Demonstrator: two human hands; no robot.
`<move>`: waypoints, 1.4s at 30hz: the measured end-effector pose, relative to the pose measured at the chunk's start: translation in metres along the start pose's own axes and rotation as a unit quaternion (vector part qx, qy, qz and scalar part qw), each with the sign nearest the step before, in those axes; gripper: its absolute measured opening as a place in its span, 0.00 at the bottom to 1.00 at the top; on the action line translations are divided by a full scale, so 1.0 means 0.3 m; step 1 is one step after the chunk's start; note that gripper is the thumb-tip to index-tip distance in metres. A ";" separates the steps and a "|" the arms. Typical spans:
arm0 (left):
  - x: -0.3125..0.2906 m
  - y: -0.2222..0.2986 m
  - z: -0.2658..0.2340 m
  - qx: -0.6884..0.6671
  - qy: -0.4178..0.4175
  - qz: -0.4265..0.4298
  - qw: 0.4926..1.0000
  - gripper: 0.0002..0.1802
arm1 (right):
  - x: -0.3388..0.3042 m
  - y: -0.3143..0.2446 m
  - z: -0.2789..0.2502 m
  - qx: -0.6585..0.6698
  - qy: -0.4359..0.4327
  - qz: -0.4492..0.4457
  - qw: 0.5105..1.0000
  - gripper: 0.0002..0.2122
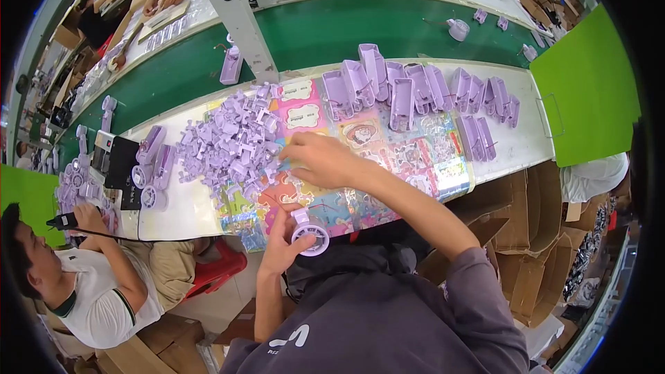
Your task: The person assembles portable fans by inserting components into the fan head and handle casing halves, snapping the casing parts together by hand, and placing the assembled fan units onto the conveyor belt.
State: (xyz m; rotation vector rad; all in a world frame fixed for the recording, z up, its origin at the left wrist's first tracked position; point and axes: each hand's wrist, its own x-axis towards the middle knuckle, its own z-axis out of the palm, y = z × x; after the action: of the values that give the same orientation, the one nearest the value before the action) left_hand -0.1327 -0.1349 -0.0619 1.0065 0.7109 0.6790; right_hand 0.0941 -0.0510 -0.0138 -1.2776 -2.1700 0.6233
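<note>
Left of the parts pile (232, 142), fans (164, 161) are lying seemingly finished, while below it the left hand (280, 244) is grasping a round fan (311, 240), the right hand (324, 159), its fingers' grip untellable, is hovering by the pile's right edge, and open cases (402, 102) rightward are apparently awaiting assembly.

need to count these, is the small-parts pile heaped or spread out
Heaped: the small pieces overlap one another, jumbled at all angles.
</note>
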 end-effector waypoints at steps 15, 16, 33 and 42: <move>0.061 0.037 0.010 0.084 0.063 0.040 0.994 0.30 | -0.103 0.021 -0.116 0.261 0.088 0.106 0.955 0.11; 0.072 0.086 0.028 0.072 0.060 0.022 0.995 0.30 | -0.129 -0.008 -0.153 0.257 0.083 0.083 0.959 0.12; 0.181 0.079 0.145 0.058 -0.038 0.006 0.998 0.24 | -0.338 -0.134 -0.109 0.220 0.099 0.236 0.941 0.18; 0.187 0.085 0.198 0.045 0.025 0.094 0.994 0.11 | -0.386 -0.161 -0.107 0.250 0.141 0.199 0.937 0.15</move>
State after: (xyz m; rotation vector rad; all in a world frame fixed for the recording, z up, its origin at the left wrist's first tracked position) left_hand -0.0573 -0.1113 -0.0291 1.1535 0.7012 0.8450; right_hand 0.1311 -0.1715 0.0157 -1.4149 -1.4031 1.0054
